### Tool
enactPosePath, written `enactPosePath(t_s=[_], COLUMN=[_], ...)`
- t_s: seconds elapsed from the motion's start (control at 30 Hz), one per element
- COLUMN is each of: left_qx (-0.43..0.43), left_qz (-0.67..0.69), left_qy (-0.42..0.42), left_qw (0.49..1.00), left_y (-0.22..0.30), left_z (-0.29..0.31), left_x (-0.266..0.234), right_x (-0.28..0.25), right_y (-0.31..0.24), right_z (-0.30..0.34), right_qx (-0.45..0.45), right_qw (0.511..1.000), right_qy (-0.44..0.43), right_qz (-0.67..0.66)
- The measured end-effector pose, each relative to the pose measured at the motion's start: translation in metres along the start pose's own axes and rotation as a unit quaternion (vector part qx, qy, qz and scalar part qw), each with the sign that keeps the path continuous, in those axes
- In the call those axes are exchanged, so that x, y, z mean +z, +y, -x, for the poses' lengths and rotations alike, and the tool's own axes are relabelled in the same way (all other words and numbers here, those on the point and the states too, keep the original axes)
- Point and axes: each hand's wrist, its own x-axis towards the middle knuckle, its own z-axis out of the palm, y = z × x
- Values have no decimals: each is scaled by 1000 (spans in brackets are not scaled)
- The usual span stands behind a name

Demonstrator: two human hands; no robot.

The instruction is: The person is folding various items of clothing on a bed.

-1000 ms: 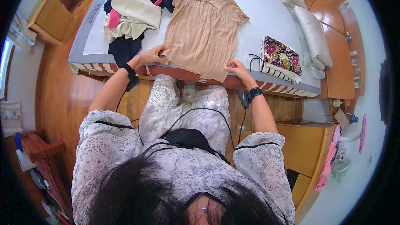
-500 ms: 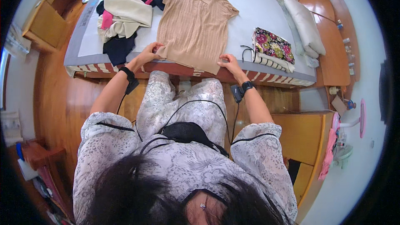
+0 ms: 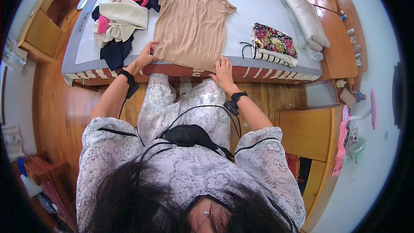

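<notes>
A tan short-sleeved polo shirt lies spread flat on the bed, its collar away from me and its hem at the near edge. At the hem's left corner, my left hand is closed with fingertips and thumb on the fabric. My right hand rests back-up at the right corner, fingers stretched over the hem and thumb apart. Part of the cloth under its fingertips is hidden.
Left of the shirt is a loose pile of cream, pink and dark clothes. A folded floral garment lies on striped cloth to the right. Pillows line the bed's right side. A wooden cabinet stands at the lower right.
My right hand has turned from a raised pinch to lying over the hem's right corner with fingers extended. My left hand stays at the left corner. The whole view has shifted slightly.
</notes>
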Motion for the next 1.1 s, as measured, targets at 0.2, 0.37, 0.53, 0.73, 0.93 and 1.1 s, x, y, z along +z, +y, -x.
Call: enactPosePath(t_s=[0.2, 0.37, 0.53, 0.73, 0.93, 1.1], left_qx=[26, 13, -7, -2, -45, -104], left_qz=[-22, -30, -10, 12, -47, -176], left_qy=[34, 36, 30, 56, 152, 99], left_qw=[999, 999, 999, 998, 986, 974], left_y=[-10, -10, -5, -4, -20, -1], left_z=[-3, 2, 4, 10, 7, 6], left_x=[-1, 3, 6, 2, -15, -13], right_x=[9, 8, 16, 3, -18, -26], right_y=[11, 1, -2, 9, 14, 29], right_z=[-6, -3, -9, -8, -24, -37], right_qx=[-8, -39, 10, -12, 154, 349], right_qw=[1000, 998, 997, 1000, 982, 871], right_qy=[7, 13, -1, 5, 60, 171], right_qz=[-6, 50, 77, 22, -92, -300])
